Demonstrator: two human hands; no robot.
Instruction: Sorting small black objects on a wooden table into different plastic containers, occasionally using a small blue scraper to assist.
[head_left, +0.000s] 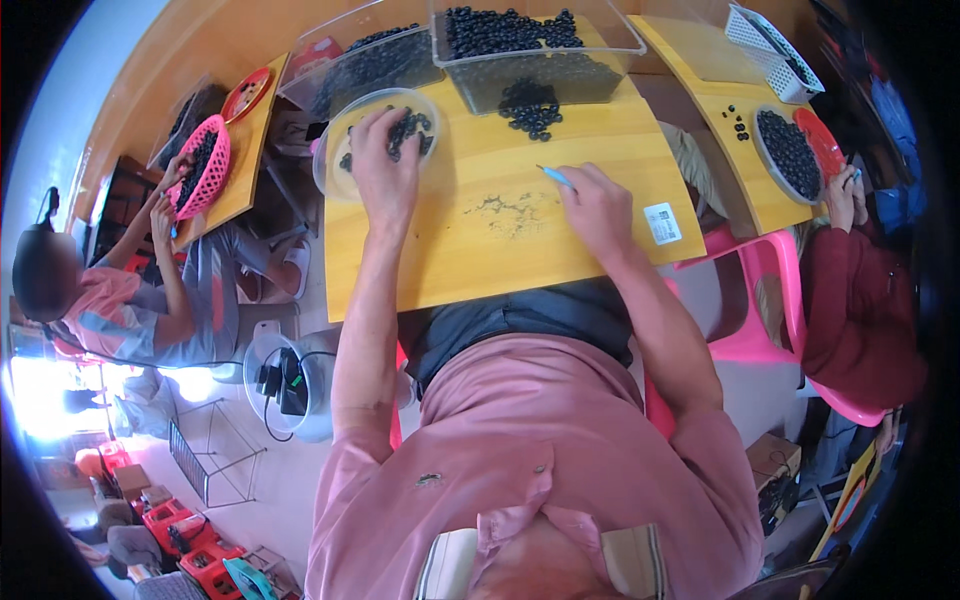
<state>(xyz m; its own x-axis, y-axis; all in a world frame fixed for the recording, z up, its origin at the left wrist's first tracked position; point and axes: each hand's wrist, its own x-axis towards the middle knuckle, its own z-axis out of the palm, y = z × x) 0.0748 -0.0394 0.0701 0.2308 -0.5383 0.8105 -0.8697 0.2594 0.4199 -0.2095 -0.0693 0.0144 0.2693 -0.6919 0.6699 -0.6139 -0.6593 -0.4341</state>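
My left hand (385,165) is over a clear round bowl (432,165) at the table's far left, its fingers apart among small, round, black bead-like pieces (408,128); its fingertips are partly hidden. In my right hand (598,205), above the right half of the table, is a slim tool with a light blue handle (557,176). Its thin dark tip points left and away from me; the exact kind is unclear. Brown crumbs (508,212) are scattered on the wood between my hands. A loose pile of black pieces (531,108) sits beyond them.
A large clear bin (540,85) of black pieces stands at the table's (440,275) far edge, another bin (375,75) beside it. A white label (661,223) lies right. Co-workers sit both sides, near a pink basket (215,170) and a bowl (790,155). A pink chair (765,290) stands right.
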